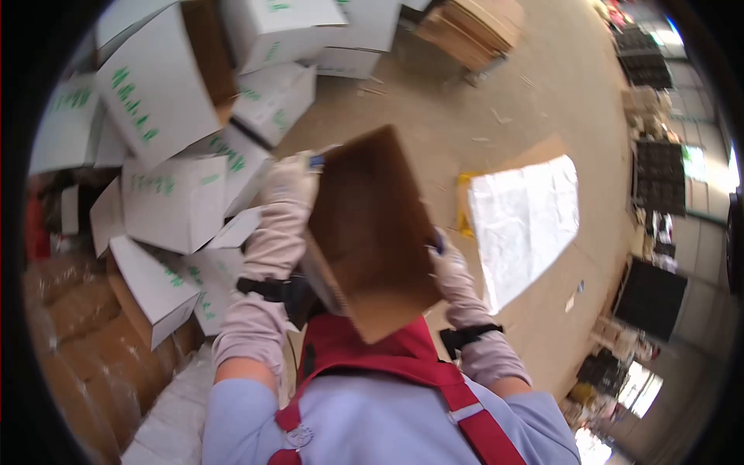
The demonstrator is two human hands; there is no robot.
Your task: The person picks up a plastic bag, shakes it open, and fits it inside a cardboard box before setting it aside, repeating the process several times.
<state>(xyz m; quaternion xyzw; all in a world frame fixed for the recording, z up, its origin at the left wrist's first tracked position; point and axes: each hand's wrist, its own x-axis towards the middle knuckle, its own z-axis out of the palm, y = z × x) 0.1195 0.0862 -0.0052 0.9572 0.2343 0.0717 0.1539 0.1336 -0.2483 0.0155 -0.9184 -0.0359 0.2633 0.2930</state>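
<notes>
Cardboard box (pixel 376 225), open-mouthed, sits at my feed's centre; left hand (pixel 293 180) grips its upper-left rim, right hand (pixel 449 267) its right rim, opposite holds that I judge balance it.

Outfit of the person, as my remote feed shows it: light blue shirt (pixel 372 422) with short sleeves; red apron (pixel 372 345) with red shoulder straps, the right bearing a pale slider (pixel 465 411), the left beside a small round emblem (pixel 300 436). I note pale pinkish, wrinkled coverings on the left hand (pixel 291 177) and right hand (pixel 447 262), continuing along the forearms, each forearm ringed by a black band (pixel 263 289).
</notes>
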